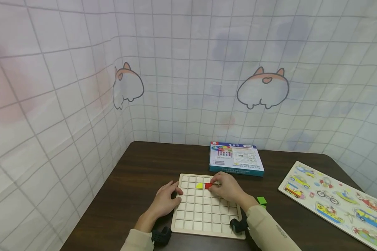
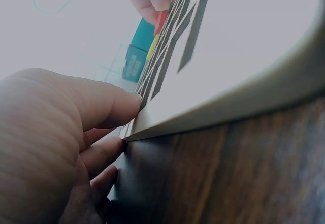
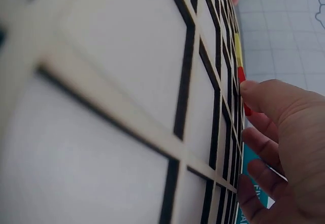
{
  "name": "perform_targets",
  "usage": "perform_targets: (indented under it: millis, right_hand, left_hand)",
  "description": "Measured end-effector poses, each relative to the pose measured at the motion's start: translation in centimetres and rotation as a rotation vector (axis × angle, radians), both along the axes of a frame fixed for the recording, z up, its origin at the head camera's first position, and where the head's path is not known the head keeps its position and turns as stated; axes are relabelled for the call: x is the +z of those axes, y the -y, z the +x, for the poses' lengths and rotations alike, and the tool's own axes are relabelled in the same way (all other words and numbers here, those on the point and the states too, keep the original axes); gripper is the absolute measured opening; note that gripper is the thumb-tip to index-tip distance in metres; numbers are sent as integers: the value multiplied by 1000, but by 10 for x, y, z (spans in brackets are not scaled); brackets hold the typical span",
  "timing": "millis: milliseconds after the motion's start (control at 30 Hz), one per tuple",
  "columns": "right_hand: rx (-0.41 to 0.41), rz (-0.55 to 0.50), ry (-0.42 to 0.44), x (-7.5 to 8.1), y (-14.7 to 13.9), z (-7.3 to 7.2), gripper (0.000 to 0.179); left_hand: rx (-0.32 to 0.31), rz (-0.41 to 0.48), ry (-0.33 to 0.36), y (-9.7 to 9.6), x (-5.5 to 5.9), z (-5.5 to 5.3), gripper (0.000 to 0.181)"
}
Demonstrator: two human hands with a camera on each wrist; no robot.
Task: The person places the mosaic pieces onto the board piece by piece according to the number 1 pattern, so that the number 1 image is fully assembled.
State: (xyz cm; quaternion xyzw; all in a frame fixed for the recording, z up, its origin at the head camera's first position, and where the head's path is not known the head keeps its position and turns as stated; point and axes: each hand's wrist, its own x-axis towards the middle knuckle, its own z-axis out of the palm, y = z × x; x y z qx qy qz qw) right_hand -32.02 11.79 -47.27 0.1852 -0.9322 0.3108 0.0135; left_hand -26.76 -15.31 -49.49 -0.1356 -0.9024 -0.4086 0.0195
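A wooden grid board [image 1: 198, 231] with pale square cells lies on the dark table. My right hand [image 1: 227, 188] pinches a red square tile [image 1: 207, 185] between thumb and fingertips, at a cell in the board's upper part. Just left of it, a yellow tile [image 1: 199, 185] sits in the grid. In the right wrist view, the thumb lies on the red tile [image 3: 244, 89]. My left hand [image 1: 164, 200] rests at the board's left edge; in the left wrist view its thumb and fingers touch that rim, apart from the tiles.
Green tiles [image 1: 261, 200] lie right of the board, partly hidden by the right forearm. A flat blue-and-white box [image 1: 237, 160] stands behind the board. At the right lies a vehicle picture puzzle board [image 1: 311, 198]. A grid-patterned curtain [image 1: 188, 87] hangs behind the table.
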Motion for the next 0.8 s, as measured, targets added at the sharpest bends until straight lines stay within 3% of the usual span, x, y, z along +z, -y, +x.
perform_targets:
  millis: [800]
  right_hand:
    - [-32, -17, 29, -4, 1, 2, 15]
  left_hand:
    - [-9, 4, -6, 0, -1, -1, 8]
